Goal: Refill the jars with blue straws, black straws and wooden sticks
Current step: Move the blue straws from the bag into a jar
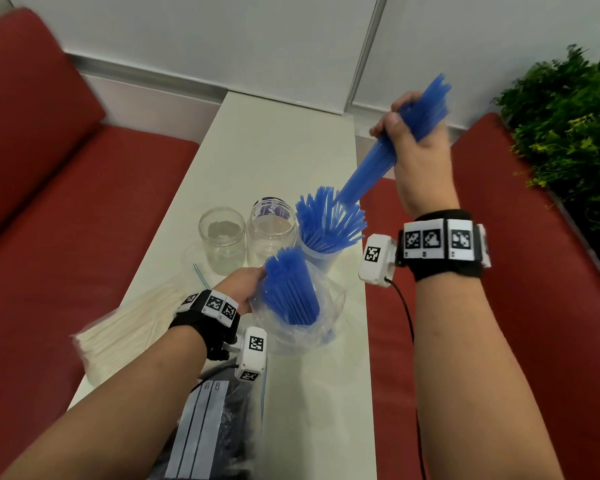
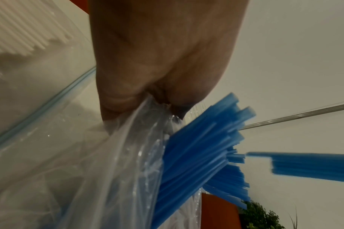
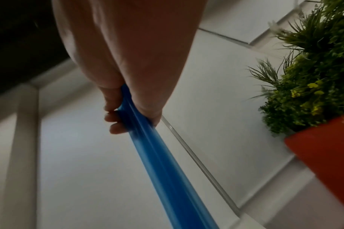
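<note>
My right hand (image 1: 404, 124) grips a bundle of blue straws (image 1: 371, 168) in a fist above the table; its lower end points down at a jar (image 1: 321, 256) that stands full of blue straws (image 1: 329, 216). In the right wrist view the fingers (image 3: 116, 124) curl round the blue bundle (image 3: 157, 155). My left hand (image 1: 246, 282) pinches the rim of a clear zip bag (image 1: 326, 306) from which more blue straws (image 1: 290, 289) stick up. The left wrist view shows the bag (image 2: 108, 155) and its straws (image 2: 196, 155). Two glass jars (image 1: 222, 237) (image 1: 272, 230) stand without contents to the left.
A pack of pale sticks (image 1: 125, 327) lies at the table's left edge. A zip bag of black straws (image 1: 219, 431) lies near me. The narrow white table (image 1: 274, 140) runs between red benches (image 1: 49, 220). A green plant (image 1: 568, 116) stands at the right.
</note>
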Demonstrator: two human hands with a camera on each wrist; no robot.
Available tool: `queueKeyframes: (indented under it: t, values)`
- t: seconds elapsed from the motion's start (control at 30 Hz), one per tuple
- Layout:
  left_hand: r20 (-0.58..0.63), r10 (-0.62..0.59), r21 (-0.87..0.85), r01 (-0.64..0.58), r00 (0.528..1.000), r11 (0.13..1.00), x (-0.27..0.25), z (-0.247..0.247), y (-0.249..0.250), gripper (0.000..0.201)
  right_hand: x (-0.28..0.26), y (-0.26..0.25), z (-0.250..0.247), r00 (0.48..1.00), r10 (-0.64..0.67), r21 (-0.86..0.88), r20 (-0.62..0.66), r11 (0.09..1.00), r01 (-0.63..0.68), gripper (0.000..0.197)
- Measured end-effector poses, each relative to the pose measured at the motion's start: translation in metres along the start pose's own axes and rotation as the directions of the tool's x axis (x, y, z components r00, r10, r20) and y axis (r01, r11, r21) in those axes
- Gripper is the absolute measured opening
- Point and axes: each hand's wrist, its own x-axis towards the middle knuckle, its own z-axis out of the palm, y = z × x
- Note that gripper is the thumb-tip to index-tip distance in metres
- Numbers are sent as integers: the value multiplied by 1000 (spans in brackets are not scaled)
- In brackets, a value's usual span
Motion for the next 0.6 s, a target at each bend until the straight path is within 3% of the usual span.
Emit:
queueKeyframes:
  t: [0.13,0.23,0.4,0.5,0.6]
  values:
    - [-10,-3,-18,3,1000,1000,3,0,2,35,-10,76,8,980,199,-149,-13,969,-199,14]
    - [-21,-4,-7,4,1000,1000,9,-1,3,35,-19,126,15,945,326,-166,-41,930,-328,17]
    - [-15,-4,14,4,1000,1000,12,-2,4,36,-27,165,9,872,488,-235,-39,844,-483,21]
    - [-17,0,14,1,1000,1000,11,-3,6,30,-22,156,9,881,473,-279,10,848,-452,23]
    - [-13,-6,0,6,1000,1000,9,-3,8,22,-10,141,10,947,317,-285,-42,905,-316,22]
